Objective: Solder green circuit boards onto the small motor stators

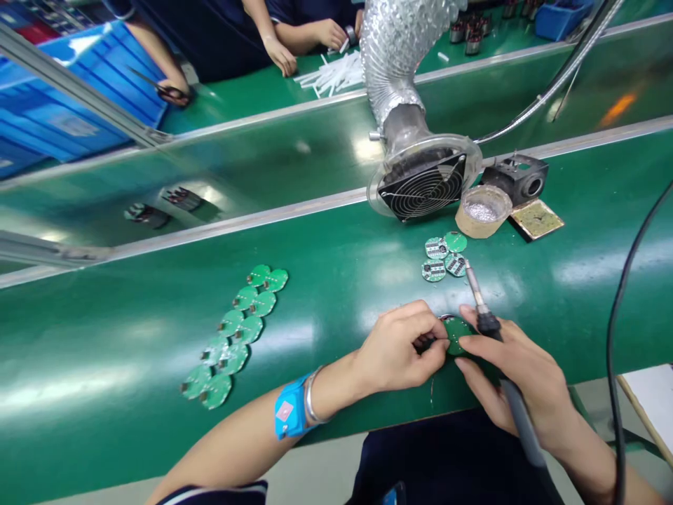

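Observation:
My left hand is closed in a pinch on the left edge of a small round green circuit board held just above the green bench. My right hand grips a soldering iron, its tip pointing up and away, while the fingers also touch the board's right edge. A blue wrist strap and a metal bangle sit on my left wrist. Several round boards lie just beyond the iron's tip.
Two rows of round green boards lie to the left. A fume fan on a foil duct, a solder tin and an iron stand with sponge are behind. Other people's hands work across the conveyor. A black cable hangs at right.

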Demonstrator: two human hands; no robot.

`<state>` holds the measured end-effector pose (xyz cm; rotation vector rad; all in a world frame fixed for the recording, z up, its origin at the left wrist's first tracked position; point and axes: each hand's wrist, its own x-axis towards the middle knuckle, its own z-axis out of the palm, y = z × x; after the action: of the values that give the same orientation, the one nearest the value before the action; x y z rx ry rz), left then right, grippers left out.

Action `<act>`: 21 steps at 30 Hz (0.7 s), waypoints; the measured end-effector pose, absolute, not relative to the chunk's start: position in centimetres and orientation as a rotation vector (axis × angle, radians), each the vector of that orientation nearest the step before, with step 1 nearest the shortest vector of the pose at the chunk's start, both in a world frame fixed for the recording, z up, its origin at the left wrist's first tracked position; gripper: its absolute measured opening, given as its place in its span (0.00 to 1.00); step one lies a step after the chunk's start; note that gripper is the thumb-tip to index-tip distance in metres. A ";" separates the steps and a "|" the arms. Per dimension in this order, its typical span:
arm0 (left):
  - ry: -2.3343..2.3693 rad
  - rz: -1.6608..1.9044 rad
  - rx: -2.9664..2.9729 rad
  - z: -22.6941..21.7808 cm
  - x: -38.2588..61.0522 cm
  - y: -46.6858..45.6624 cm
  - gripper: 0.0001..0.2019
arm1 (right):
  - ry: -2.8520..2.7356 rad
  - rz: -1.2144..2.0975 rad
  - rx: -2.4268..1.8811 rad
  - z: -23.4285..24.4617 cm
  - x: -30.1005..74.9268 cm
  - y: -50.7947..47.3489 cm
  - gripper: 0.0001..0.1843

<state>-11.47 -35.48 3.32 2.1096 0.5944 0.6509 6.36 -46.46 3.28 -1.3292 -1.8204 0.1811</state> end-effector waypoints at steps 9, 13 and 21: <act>0.353 0.664 2.194 2.0 -14.0 -34.4 0.04 | -1.839 0.217 -1.276 1.9 6.2 -45.4 0.21; 0.476 0.636 1.952 2.5 -12.5 -35.0 0.04 | -1.737 0.201 -1.246 2.2 5.8 -45.4 0.22; 0.539 0.594 1.902 2.9 -11.7 -35.5 0.04 | -1.728 0.063 -1.291 3.3 5.3 -45.5 0.17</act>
<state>-11.69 -35.51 2.95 1.9021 0.5389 0.5944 5.34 -45.53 3.33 -1.2910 -1.7285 0.0625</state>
